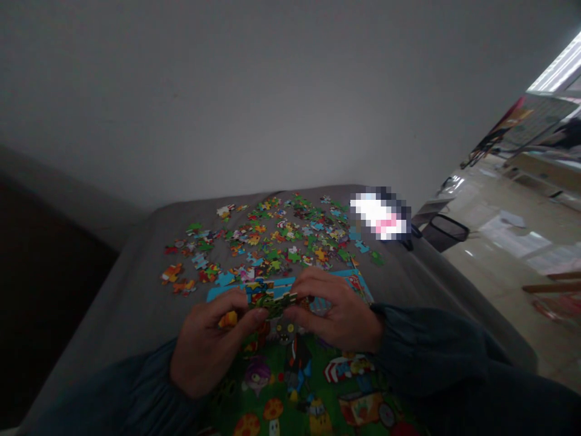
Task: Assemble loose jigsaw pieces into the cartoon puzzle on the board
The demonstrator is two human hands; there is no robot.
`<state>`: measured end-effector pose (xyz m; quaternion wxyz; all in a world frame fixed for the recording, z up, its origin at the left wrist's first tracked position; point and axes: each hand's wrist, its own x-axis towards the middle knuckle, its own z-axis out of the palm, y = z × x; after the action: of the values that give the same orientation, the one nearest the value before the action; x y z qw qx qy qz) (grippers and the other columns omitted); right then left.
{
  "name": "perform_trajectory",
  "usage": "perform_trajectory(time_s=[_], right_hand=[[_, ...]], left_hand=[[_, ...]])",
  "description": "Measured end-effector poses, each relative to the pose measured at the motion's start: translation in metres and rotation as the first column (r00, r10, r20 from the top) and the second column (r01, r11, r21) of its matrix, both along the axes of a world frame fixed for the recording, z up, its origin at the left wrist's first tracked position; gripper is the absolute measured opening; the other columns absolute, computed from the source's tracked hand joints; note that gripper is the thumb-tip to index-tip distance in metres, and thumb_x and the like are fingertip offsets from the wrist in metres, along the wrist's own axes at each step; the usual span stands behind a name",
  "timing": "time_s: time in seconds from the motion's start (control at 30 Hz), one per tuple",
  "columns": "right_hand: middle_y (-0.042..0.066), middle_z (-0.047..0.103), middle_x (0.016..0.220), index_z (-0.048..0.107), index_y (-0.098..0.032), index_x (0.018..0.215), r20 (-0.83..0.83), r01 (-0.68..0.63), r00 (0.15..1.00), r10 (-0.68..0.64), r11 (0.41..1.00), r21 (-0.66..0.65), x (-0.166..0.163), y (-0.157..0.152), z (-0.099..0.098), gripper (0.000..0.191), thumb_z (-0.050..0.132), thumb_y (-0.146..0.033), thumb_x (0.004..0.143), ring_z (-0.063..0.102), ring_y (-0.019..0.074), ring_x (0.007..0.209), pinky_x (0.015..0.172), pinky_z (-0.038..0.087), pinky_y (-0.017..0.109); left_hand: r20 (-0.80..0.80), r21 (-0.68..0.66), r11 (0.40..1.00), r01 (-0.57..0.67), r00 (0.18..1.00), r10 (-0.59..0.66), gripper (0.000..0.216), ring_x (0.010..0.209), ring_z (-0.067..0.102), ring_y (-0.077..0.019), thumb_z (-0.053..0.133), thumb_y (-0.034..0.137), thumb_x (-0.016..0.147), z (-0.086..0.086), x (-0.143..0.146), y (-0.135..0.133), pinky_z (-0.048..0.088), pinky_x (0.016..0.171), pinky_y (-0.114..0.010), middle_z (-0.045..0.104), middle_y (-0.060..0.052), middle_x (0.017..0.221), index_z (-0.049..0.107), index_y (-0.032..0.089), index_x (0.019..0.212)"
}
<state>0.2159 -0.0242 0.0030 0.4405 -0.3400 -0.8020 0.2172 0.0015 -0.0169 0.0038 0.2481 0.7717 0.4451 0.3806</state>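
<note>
Between my two hands is a small cluster of green jigsaw puzzle pieces [275, 304], held up over a colourful cartoon picture sheet [281, 399]. My left hand [211, 342] pinches the cluster's left side between thumb and fingers. On the other side, my right hand [333, 306] closes its thumb and fingers on the right edge. Whether the pieces are fully locked together is too dim to tell. Both hands hide parts of the sheet's upper half, which shows a zombie, mushrooms and a cart on green.
Many loose jigsaw pieces [285, 233] lie scattered on the grey cloth-covered table [136, 290] beyond the sheet. A blurred-out white and pink object [380, 215] sits at the back right. A wall [272, 109] rises behind the table; tiled floor [508, 242] shows at right.
</note>
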Motion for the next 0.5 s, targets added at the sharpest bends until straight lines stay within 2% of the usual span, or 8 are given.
perform_trajectory(time_s=[0.27,0.5], right_hand=[[0.002,0.06,0.071,0.061,-0.017,0.075,-0.005,0.032,0.999,-0.031,0.995,0.09,-0.0014,0.0002,-0.0009,0.017,0.059,-0.027,0.089,0.056,0.0131,0.069,0.064,0.047,0.026],[0.003,0.061,0.073,0.062,-0.016,0.082,0.005,0.05,0.999,-0.052,0.982,0.181,-0.001,0.0005,-0.0045,0.01,0.06,-0.023,0.088,0.056,0.0137,0.071,0.065,0.047,0.026]], left_hand=[[-0.016,0.068,0.997,0.023,1.0,-0.022,0.029,0.044,0.055,-0.0124,0.06,0.034,0.083,0.0023,0.0007,0.0015,0.042,0.046,-0.022,0.063,0.003,0.052,0.06,0.021,0.058],[-0.035,0.108,0.993,0.044,0.999,-0.041,0.031,0.045,0.056,-0.0119,0.062,0.033,0.084,0.0029,0.0009,0.0025,0.042,0.046,-0.021,0.061,0.003,0.052,0.06,0.021,0.055]])
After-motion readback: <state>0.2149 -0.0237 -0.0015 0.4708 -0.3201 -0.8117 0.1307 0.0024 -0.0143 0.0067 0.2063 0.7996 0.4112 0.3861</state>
